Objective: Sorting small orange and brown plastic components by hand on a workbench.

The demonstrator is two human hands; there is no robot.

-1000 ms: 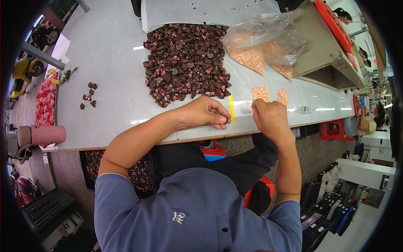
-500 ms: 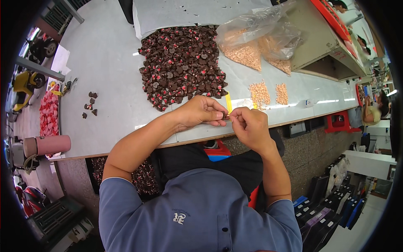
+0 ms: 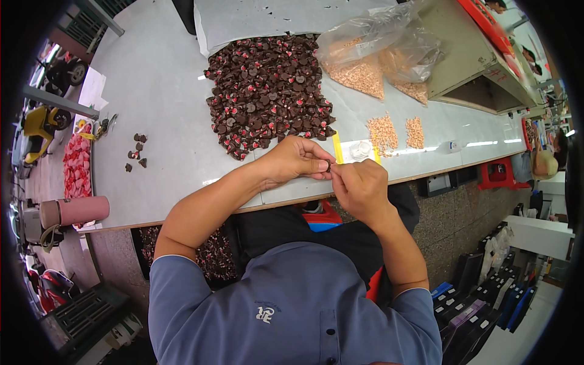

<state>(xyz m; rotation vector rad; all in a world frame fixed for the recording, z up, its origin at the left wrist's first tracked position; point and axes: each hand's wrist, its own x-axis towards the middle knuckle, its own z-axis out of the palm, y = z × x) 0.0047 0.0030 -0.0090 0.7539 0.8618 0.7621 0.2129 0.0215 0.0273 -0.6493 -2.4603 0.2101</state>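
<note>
Between its thumb and fingers my left hand [image 3: 294, 163] pinches a small dark brown piece [image 3: 329, 165]. My right hand [image 3: 362, 187] is closed, its thumb and forefinger meeting at that piece; whatever its fingertips hold is too small to make out. Behind both hands spreads a large pile of dark brown pieces [image 3: 267, 91], some with red and white patches. A white item [image 3: 361, 150] on a yellow-edged sheet lies just beyond my right hand. To the right are two small heaps of tan bits [image 3: 382, 132] [image 3: 415, 132].
Clear plastic bags of tan bits [image 3: 356, 76] stand near a grey-green metal box [image 3: 474, 67] at the back right. Several loose dark pieces [image 3: 137, 151] lie on the table at left. A pink bottle [image 3: 82, 210] and a tray of pink-red items [image 3: 78, 164] sit at the left edge.
Both hands have come closer together at the small dark piece, and the right hand has turned over it. The whole view has shifted slightly.
</note>
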